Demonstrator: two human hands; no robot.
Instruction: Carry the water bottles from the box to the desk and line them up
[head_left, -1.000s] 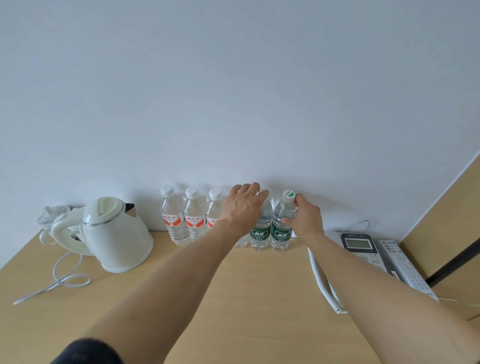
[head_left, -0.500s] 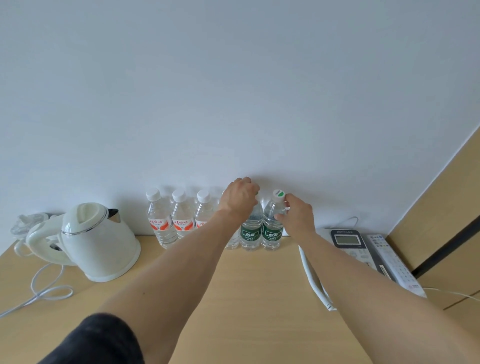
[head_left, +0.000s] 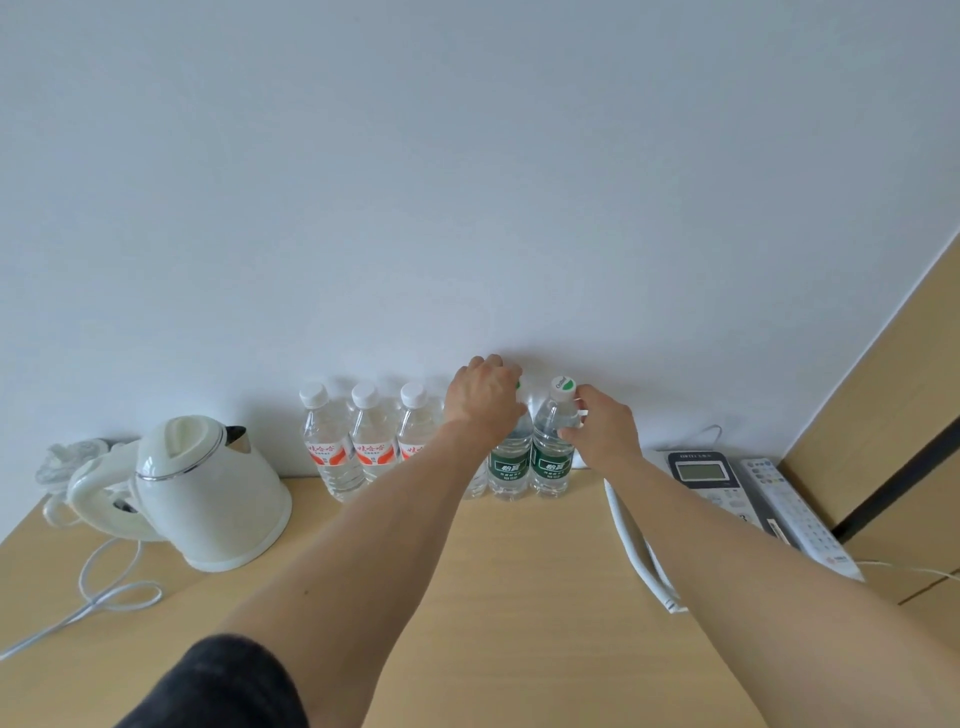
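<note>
So there's a row of water bottles standing upright against the white wall (head_left: 467, 182) at the back of the wooden bench (head_left: 519, 597), around 12 o'clock from the camera. 3 red-label bottles (head_left: 373, 441) with white caps sit side by side on the left end. Next comes a bottle mostly hidden behind the forearm, so can't tell its label, then 2 green-label bottles touching each other. The left hand (head_left: 483, 397) is curled over the top of the left green-label bottle (head_left: 510, 462), gripping it around the cap and neck. The right hand (head_left: 605, 428) pinches the shoulder of the right green-label bottle (head_left: 551, 457), fingers (head_left: 571, 415) wrapped on its right side just under the cap. Both bottles look to be resting on the bench.

At 9 o'clock there's a white electric kettle (head_left: 208, 488) with its cord (head_left: 104, 587) looping toward the front edge. At 3 o'clock a desk phone (head_left: 706, 478) and a remote (head_left: 795, 514) lie next to each other.
</note>
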